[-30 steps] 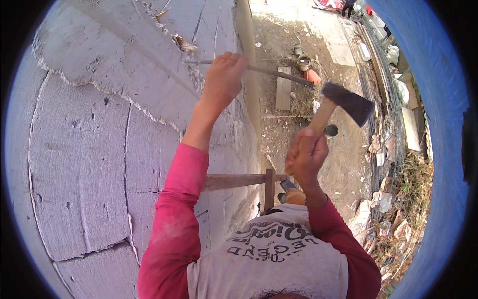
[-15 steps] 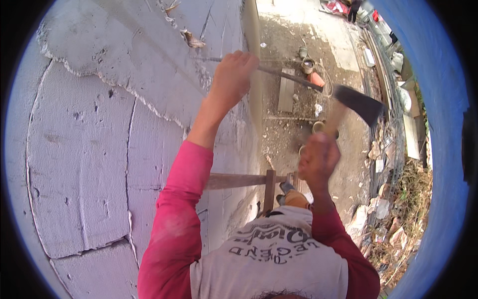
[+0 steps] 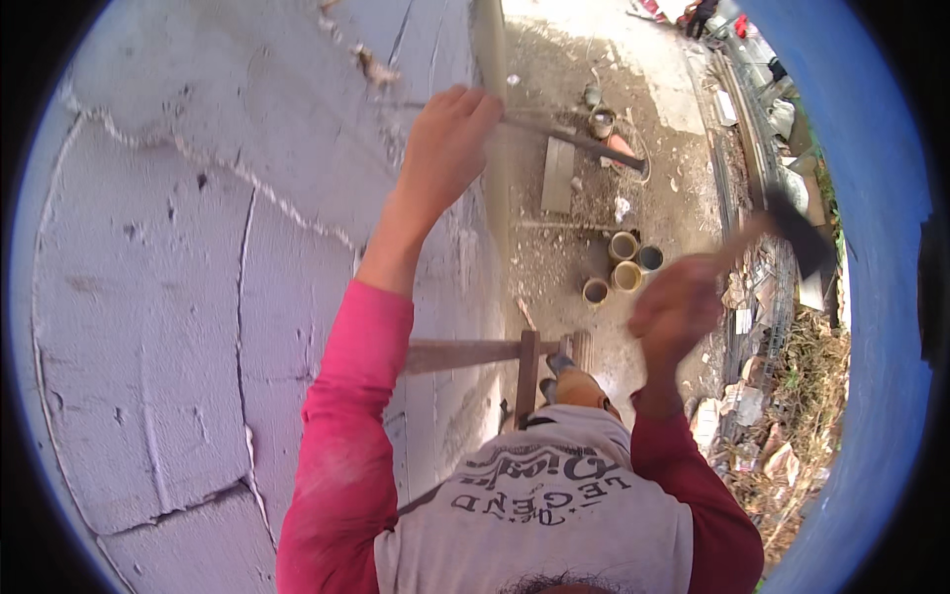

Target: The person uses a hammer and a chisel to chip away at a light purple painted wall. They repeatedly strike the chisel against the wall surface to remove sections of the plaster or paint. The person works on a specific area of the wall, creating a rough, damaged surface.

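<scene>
My left hand [image 3: 450,144] is closed round a long dark metal chisel [image 3: 584,144]. The chisel's far-left end meets the grey plastered wall [image 3: 148,327], close to a chipped patch; its struck end points right, out over the ground. Lower and to the right, my right hand [image 3: 681,305] grips the wooden handle of a hatchet [image 3: 800,233]. The hatchet's dark head is raised to the right, blurred by motion and well apart from the chisel. Cracks and a ragged plaster edge run across the wall.
A wooden beam [image 3: 460,354] juts from beside the wall to an upright post near my legs. Far below on the ground stand several buckets [image 3: 624,276] and a flat board [image 3: 558,175]. Rubble and long rods line the right side. Another person [image 3: 701,18] stands at the far top.
My right hand has swung the hatchet outward to the right and slightly down, away from the chisel. The left hand keeps the chisel nearly in place. The view has shifted slightly.
</scene>
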`<state>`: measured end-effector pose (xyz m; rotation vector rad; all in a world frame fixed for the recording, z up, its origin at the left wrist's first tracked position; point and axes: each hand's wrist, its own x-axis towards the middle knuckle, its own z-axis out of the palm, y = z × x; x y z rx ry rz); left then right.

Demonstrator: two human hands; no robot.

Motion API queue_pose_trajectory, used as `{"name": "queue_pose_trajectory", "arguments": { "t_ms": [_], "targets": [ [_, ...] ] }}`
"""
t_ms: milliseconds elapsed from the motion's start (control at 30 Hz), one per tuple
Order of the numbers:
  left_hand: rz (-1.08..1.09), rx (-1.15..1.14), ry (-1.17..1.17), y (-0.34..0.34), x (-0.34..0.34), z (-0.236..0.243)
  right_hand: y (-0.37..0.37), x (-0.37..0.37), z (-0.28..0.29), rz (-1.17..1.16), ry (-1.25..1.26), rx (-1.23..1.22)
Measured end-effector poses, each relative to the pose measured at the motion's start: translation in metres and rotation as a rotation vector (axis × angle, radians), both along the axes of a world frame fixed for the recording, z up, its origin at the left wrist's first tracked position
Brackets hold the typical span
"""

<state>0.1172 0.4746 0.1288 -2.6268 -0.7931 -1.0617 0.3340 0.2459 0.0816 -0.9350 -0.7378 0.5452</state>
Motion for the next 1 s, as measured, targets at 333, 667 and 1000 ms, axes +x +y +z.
{"name": "queue_pose_trajectory", "arguments": {
  "t_ms": [333,667,1000],
  "targets": [
    [0.037,-0.025,0.025,0.006,0.007,0.006,0.011,-0.047,-0.027,0.194,0.121,-0.182],
    [-0.014,-0.013,-0.011,0.003,0.013,0.009,0.0,-0.029,-0.026,0.12,0.268,0.002],
    [-0.031,-0.001,0.018,0.001,0.005,0.007,-0.009,0.021,0.049,0.022,0.408,0.518]
  ]
}}
